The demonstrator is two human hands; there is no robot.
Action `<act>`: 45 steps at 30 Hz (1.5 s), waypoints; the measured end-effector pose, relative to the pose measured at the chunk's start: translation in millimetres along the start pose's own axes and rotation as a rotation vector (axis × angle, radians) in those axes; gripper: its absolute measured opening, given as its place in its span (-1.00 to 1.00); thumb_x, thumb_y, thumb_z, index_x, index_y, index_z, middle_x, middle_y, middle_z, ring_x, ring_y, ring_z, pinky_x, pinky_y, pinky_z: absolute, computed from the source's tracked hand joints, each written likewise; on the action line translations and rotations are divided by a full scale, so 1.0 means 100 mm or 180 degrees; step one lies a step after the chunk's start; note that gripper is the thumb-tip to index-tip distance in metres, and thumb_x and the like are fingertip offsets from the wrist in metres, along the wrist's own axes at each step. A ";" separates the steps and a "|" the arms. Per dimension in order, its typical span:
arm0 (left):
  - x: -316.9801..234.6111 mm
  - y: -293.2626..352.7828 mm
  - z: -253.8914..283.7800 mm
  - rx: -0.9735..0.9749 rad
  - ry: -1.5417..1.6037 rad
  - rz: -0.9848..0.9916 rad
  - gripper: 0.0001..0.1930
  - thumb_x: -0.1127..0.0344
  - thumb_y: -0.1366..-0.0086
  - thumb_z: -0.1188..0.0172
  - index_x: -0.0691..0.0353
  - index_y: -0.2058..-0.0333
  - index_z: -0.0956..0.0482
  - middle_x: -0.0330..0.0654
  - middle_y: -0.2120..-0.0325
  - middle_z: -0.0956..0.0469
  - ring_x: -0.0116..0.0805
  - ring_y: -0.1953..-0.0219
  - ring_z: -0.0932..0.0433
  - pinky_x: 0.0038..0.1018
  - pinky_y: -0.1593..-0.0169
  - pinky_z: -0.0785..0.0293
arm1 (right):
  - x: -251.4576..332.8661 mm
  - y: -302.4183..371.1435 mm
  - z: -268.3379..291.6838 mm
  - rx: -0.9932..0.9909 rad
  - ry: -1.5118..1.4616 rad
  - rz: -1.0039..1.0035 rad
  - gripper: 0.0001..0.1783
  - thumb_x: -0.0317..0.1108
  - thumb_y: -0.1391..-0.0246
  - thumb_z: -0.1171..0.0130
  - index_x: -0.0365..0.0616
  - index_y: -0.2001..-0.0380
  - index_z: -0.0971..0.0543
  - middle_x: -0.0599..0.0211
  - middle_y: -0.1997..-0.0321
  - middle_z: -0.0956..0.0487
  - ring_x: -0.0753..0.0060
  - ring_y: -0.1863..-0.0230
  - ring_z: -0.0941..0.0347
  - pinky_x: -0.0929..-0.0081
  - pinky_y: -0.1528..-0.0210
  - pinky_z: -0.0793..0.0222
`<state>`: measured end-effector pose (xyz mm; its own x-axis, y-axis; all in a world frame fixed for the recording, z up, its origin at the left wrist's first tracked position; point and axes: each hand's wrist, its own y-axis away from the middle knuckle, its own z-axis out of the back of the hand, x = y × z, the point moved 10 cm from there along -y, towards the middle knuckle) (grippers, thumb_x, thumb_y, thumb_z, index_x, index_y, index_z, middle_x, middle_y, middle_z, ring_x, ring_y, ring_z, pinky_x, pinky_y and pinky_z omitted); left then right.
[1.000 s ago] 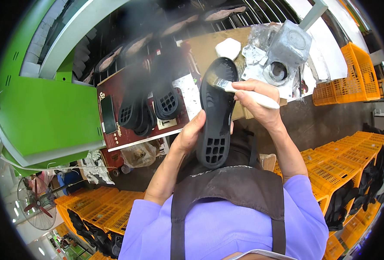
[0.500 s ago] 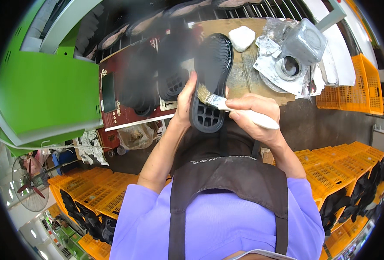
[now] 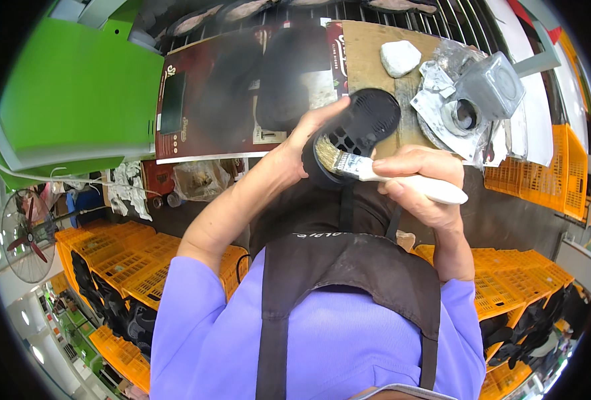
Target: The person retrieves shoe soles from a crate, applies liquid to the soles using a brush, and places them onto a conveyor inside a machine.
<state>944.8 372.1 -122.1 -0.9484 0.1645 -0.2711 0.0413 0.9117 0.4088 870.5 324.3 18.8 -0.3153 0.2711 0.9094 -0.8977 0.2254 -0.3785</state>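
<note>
My left hand [image 3: 292, 157] grips a black shoe sole [image 3: 374, 117] along its left edge, thumb reaching along its upper side. The sole is tilted, its gridded heel end toward me and its ribbed forefoot pointing away to the right. A flat paintbrush [image 3: 359, 167] with pale bristles and a white handle is in my right hand, pinched between thumb and fingers. Its bristles touch the inner rim of the heel, beside the open grid cells. My right hand [image 3: 432, 163] is closed, just right of the sole.
On the worktable, a white lump [image 3: 400, 59] lies near a cloudy plastic container [image 3: 489, 85] and a coated round opening [image 3: 465, 115]. A dark red cardboard sheet [image 3: 209, 130] covers the left side, partly blurred. Orange crates [image 3: 539, 177] stand right and behind; a green panel [image 3: 75, 100] is left.
The sole has tilted and swung, its forefoot now pointing right. The brush has moved from the sole's middle to the heel rim. Both hands still hold the same things.
</note>
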 end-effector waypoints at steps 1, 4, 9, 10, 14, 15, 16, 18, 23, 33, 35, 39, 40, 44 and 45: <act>-0.01 0.02 -0.04 -0.0008 0.0027 -0.0018 -0.61 0.11 -0.39 0.11 0.36 0.09 -0.47 0.03 0.29 -0.58 -0.22 0.32 -0.61 -0.38 0.23 -0.60 | 0.00 -0.02 0.00 0.0081 -0.0059 -0.0013 -0.79 -0.57 0.15 -0.28 -0.35 0.34 -0.62 0.15 0.43 -0.62 0.31 0.45 -0.55 0.50 0.40 -0.42; 0.17 0.05 -0.05 -0.0155 0.0231 0.0498 -0.71 0.24 -0.36 0.03 0.37 0.15 -0.50 -0.04 0.28 -0.60 -0.33 0.30 -0.63 -0.47 0.19 -0.61 | -0.06 -0.10 -0.01 0.0414 -0.0336 -0.0084 -0.78 -0.54 0.15 -0.28 -0.34 0.33 -0.62 0.14 0.44 -0.62 0.31 0.43 -0.55 0.49 0.39 -0.43; 0.26 0.10 -0.21 0.0434 0.0224 0.0958 -0.79 0.33 -0.30 -0.08 0.34 0.18 -0.53 -0.11 0.35 -0.62 -0.44 0.36 -0.62 -0.52 0.28 -0.61 | -0.14 -0.23 -0.08 0.1157 -0.0781 -0.0173 -0.76 -0.49 0.14 -0.29 -0.34 0.31 -0.62 0.12 0.42 -0.62 0.31 0.42 -0.55 0.47 0.36 -0.43; 0.19 0.07 -0.16 0.0322 -0.0586 0.0623 -0.76 0.28 -0.32 -0.03 0.38 0.24 -0.52 -0.03 0.38 -0.60 -0.31 0.40 -0.62 -0.46 0.31 -0.60 | -0.18 -0.25 -0.08 0.1267 -0.0841 -0.0144 -0.75 -0.49 0.13 -0.29 -0.33 0.30 -0.63 0.11 0.40 -0.61 0.33 0.41 -0.55 0.47 0.35 -0.43; 0.01 0.03 -0.22 0.0749 -0.2573 -0.0290 -0.72 0.29 -0.34 0.01 0.45 0.32 -0.52 0.06 0.47 -0.58 -0.18 0.48 -0.61 -0.41 0.38 -0.58 | -0.24 -0.34 -0.15 0.1785 -0.0929 -0.0146 -0.74 -0.49 0.13 -0.30 -0.29 0.28 -0.64 0.14 0.42 -0.59 0.36 0.41 -0.53 0.51 0.36 -0.40; -0.02 0.13 -0.47 0.1344 -0.3808 -0.1116 -0.71 0.29 -0.34 0.01 0.46 0.32 -0.52 0.06 0.49 -0.58 -0.19 0.49 -0.61 -0.42 0.40 -0.57 | -0.26 -0.37 -0.13 0.1782 -0.0943 -0.0167 -0.74 -0.49 0.13 -0.30 -0.29 0.28 -0.64 0.14 0.42 -0.59 0.36 0.41 -0.53 0.51 0.36 -0.40; -0.02 0.13 -0.48 0.1342 -0.3788 -0.1100 -0.71 0.29 -0.34 0.01 0.46 0.32 -0.52 0.06 0.49 -0.58 -0.19 0.49 -0.61 -0.42 0.40 -0.57 | -0.26 -0.36 -0.15 0.1948 -0.0946 -0.0165 -0.74 -0.50 0.14 -0.30 -0.29 0.27 -0.64 0.15 0.42 -0.59 0.37 0.41 -0.52 0.52 0.37 -0.38; 0.00 0.08 -0.41 0.1065 -0.3294 -0.0469 -0.66 0.24 -0.36 0.05 0.47 0.31 -0.52 0.08 0.49 -0.57 -0.18 0.50 -0.60 -0.41 0.40 -0.54 | -0.32 -0.34 -0.15 0.2186 -0.0982 -0.0222 -0.73 -0.52 0.13 -0.28 -0.30 0.26 -0.64 0.16 0.42 -0.58 0.39 0.40 -0.48 0.52 0.38 -0.34; 0.29 0.13 -0.14 0.0404 -0.0854 0.1469 -0.56 0.12 -0.39 0.11 0.49 0.28 -0.51 0.12 0.51 -0.56 -0.12 0.51 -0.57 -0.39 0.39 -0.50 | -0.40 -0.29 -0.05 0.2462 -0.0835 -0.0421 -0.73 -0.51 0.10 -0.25 -0.31 0.25 -0.64 0.18 0.44 -0.56 0.39 0.39 -0.44 0.47 0.37 -0.29; -0.10 0.21 0.01 0.0063 -0.0797 0.0303 -0.58 0.15 -0.38 0.11 0.50 0.23 -0.49 0.03 0.46 -0.58 -0.20 0.51 -0.57 -0.43 0.35 -0.51 | -0.30 0.00 0.69 0.1690 0.0528 -0.0458 -0.73 -0.56 0.16 -0.26 -0.21 0.28 -0.66 0.29 0.45 -0.52 0.43 0.40 -0.42 0.51 0.39 -0.27; -0.13 0.19 -0.08 0.0221 -0.0522 0.0248 -0.59 0.15 -0.38 0.09 0.48 0.17 -0.47 0.02 0.39 -0.59 -0.18 0.48 -0.59 -0.43 0.32 -0.54 | -0.26 0.07 0.72 0.1347 0.0779 -0.0560 -0.67 -0.56 0.20 -0.30 -0.15 0.25 -0.65 0.31 0.45 -0.51 0.43 0.40 -0.42 0.51 0.39 -0.29; 0.04 0.22 -0.03 -0.0514 -0.0084 0.0614 -0.35 -0.10 -0.37 0.23 0.54 0.11 -0.43 0.30 0.46 -0.52 -0.12 0.60 -0.53 -0.47 0.54 -0.49 | -0.07 -0.01 0.19 0.1020 0.0714 0.0165 -0.63 -0.55 0.23 -0.35 -0.02 0.23 -0.66 0.34 0.41 -0.49 0.38 0.38 -0.43 0.50 0.38 -0.32; 0.10 0.22 -0.10 -0.0511 0.0030 0.0721 -0.37 -0.09 -0.37 0.23 0.53 0.10 -0.42 0.30 0.45 -0.52 -0.10 0.58 -0.53 -0.47 0.53 -0.50 | -0.13 0.00 0.14 0.1082 0.0772 0.0122 -0.66 -0.55 0.19 -0.32 -0.04 0.24 -0.65 0.34 0.39 -0.48 0.37 0.37 -0.44 0.50 0.37 -0.33; 0.11 0.21 -0.11 0.0064 -0.0203 0.0507 -0.43 -0.01 -0.40 0.25 0.48 -0.01 -0.36 0.25 0.36 -0.53 -0.05 0.50 -0.55 -0.39 0.39 -0.52 | -0.40 0.03 0.45 0.0697 0.1418 -0.0204 -0.67 -0.57 0.11 -0.25 -0.10 0.19 -0.61 0.29 0.40 -0.48 0.32 0.37 -0.45 0.47 0.33 -0.34; 0.07 0.20 -0.12 0.0148 -0.0263 0.0378 -0.44 0.01 -0.40 0.26 0.47 -0.03 -0.35 0.23 0.33 -0.53 -0.05 0.47 -0.55 -0.36 0.34 -0.52 | -0.45 0.06 0.56 0.0510 0.1505 -0.0255 -0.69 -0.57 0.09 -0.23 -0.13 0.19 -0.61 0.28 0.42 -0.48 0.32 0.38 -0.45 0.45 0.33 -0.34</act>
<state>934.8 387.0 -105.5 -0.9069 0.3009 -0.2948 0.1680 0.9002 0.4019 862.5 260.8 -14.8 -0.1030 0.6614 0.7429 -0.9611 0.1264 -0.2457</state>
